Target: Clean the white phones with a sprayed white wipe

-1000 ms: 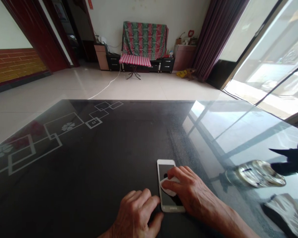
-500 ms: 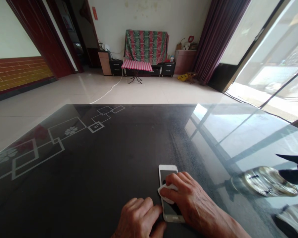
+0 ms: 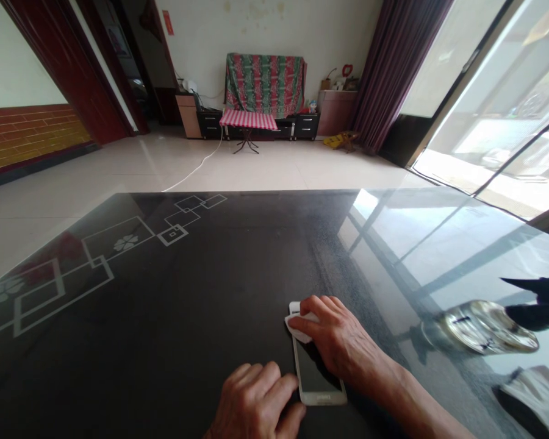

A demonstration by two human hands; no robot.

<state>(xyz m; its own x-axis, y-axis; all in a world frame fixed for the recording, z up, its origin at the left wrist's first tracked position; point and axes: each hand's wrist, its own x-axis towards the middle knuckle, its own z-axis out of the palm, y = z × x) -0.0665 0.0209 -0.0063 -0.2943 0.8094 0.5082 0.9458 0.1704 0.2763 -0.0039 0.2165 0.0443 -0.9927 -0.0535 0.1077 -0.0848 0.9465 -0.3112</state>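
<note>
My right hand (image 3: pixel 336 332) pinched a white cloth (image 3: pixel 298 330) over the phone (image 3: pixel 318 373) beneath its fingers; my left hand (image 3: pixel 256 399), thumb apart, best braced the near edge, I judged.

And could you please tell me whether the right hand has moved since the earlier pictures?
Yes; judged against the phone, the right hand has moved toward its far end.

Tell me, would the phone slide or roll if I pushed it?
The phone would probably slide rather than roll, because it lies flat on a glossy tabletop. It looks stiff, being a thin slab with straight edges. Its smooth, dark screen might be fragile.
</note>
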